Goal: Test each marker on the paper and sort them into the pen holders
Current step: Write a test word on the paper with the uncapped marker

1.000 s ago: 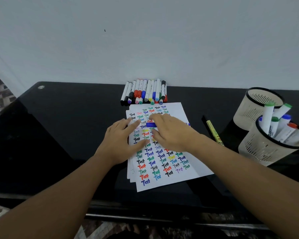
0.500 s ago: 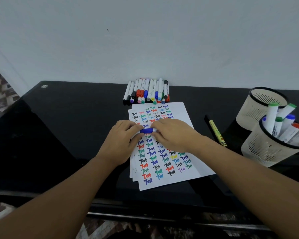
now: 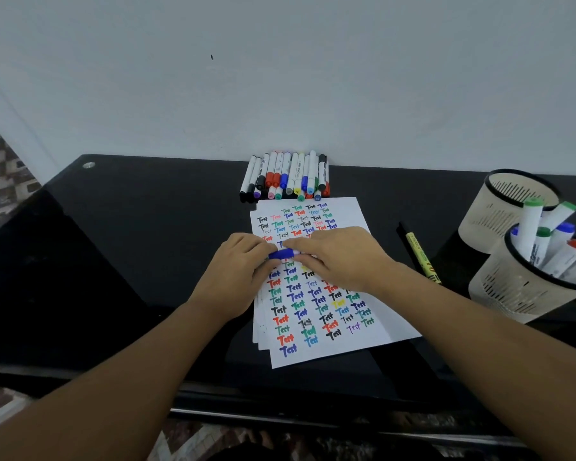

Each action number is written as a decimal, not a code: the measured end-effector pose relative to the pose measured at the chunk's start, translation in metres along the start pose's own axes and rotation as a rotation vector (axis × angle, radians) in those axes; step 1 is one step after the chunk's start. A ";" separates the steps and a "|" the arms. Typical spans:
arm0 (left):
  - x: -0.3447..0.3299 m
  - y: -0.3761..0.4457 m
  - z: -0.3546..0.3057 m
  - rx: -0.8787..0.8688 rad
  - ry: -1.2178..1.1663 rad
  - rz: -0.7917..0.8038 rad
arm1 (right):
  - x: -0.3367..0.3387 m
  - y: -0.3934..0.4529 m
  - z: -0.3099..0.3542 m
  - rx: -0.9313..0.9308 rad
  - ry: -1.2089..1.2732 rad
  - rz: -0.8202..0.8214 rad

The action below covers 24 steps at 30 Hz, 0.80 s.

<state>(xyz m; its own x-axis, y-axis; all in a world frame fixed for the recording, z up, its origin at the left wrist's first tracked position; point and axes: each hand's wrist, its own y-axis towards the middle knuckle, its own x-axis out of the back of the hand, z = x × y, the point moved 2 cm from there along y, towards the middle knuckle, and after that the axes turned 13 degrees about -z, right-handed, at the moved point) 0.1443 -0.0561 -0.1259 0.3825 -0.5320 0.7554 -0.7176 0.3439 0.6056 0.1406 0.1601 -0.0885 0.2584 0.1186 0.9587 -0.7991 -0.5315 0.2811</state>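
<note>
Since 1 s ago: left hand [image 3: 238,272] came off paper, now pinches blue cap of blue-capped white marker [image 3: 285,253]; right hand [image 3: 341,257] grips barrel, over white test sheet [image 3: 316,284]. Near beige mesh holder [image 3: 532,287] part-filled, far holder [image 3: 512,207] looks empty; unsorted marker row [image 3: 286,176] at wall — roughly third done.

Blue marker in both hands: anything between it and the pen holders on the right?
Only the yellow marker lies on the table between the blue marker and the holders; lifting clears it. The near holder already holds markers; the far holder looks empty.
</note>
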 end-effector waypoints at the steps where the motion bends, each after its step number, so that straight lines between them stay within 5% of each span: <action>1: -0.001 0.000 0.001 0.016 -0.001 0.005 | 0.000 -0.001 -0.001 -0.027 0.023 0.002; 12: -0.001 0.003 0.000 0.127 -0.011 0.110 | 0.001 -0.042 -0.030 -0.747 0.912 -0.354; 19: -0.002 0.008 -0.011 -0.081 0.110 0.516 | -0.015 -0.057 -0.033 -0.826 1.056 -0.490; 24: -0.006 0.011 -0.007 -0.011 0.118 0.587 | -0.011 -0.058 -0.027 -0.871 1.061 -0.544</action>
<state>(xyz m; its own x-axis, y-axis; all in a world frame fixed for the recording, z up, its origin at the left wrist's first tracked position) 0.1379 -0.0439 -0.1224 -0.0138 -0.1611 0.9868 -0.8229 0.5625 0.0803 0.1693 0.2125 -0.1147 0.4242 0.8825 0.2033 -0.9024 0.3930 0.1768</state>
